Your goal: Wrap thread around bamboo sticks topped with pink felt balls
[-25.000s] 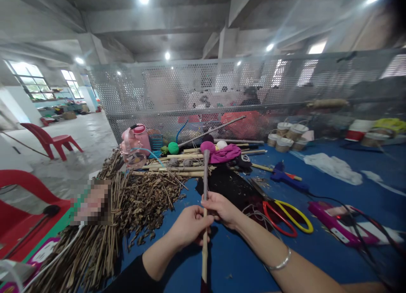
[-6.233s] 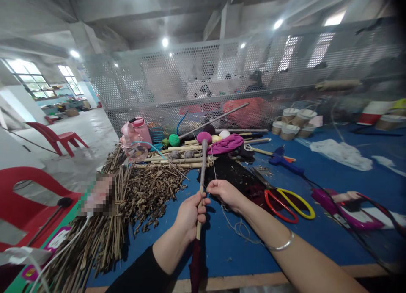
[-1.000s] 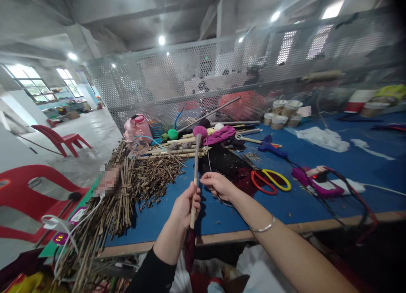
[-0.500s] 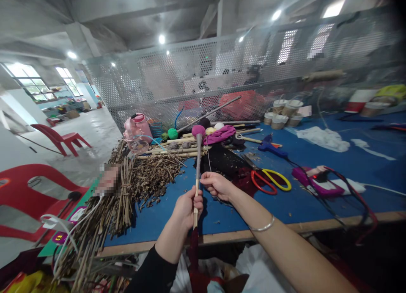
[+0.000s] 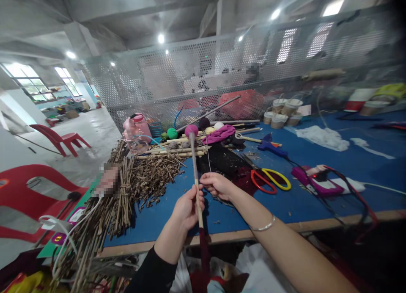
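My left hand point(image 5: 189, 206) is closed round a pale wooden stick point(image 5: 200, 214) above the table's front edge. The stick leans away from me, with a magenta ball point(image 5: 190, 131) at its far end. Below the ball the shaft has a grey wrapping point(image 5: 194, 157), and dark red cloth point(image 5: 204, 250) covers the near end. Just right of the stick, my right hand point(image 5: 218, 185) pinches a thin grey thread point(image 5: 208, 155), which stands up from the fingers. Red-and-yellow-handled scissors point(image 5: 264, 181) lie to the right on dark cloth point(image 5: 222, 161).
Dry twigs point(image 5: 123, 200) and brown leafy scraps point(image 5: 155, 174) cover the left side. More sticks and coloured balls lie behind. A blue glue gun point(image 5: 272, 147), a purple power strip point(image 5: 307, 183) and white fluff point(image 5: 323, 138) sit right. A perforated metal screen point(image 5: 152, 81) stands at the back.
The stick has tilted: its ball end has swung left and its near end right. My left fingers have shifted slightly round it; my right hand is almost where it was.
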Action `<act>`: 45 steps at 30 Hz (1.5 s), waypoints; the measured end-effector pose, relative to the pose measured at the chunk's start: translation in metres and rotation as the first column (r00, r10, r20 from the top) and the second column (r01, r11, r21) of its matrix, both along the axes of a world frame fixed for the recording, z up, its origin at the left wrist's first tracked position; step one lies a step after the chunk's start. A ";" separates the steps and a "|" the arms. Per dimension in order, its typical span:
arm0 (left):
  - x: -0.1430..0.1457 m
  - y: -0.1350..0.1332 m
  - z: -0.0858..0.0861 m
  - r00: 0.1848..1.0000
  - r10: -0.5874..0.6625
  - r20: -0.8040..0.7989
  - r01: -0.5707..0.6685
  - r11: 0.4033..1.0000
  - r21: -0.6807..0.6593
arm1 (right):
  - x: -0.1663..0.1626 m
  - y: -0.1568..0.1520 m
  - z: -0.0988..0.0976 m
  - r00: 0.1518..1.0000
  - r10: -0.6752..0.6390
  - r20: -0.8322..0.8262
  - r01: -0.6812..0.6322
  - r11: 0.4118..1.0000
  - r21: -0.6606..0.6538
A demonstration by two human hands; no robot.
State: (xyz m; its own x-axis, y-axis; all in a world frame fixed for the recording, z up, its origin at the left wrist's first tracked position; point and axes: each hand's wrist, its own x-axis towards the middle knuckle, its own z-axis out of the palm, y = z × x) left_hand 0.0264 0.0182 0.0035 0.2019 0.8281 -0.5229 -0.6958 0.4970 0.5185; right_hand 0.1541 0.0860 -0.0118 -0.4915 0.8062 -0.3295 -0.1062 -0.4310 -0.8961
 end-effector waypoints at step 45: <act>0.004 -0.005 -0.018 0.993 -0.035 0.113 0.029 0.998 0.054 | 0.001 0.003 -0.010 0.957 -0.108 0.267 -0.036 0.875 0.483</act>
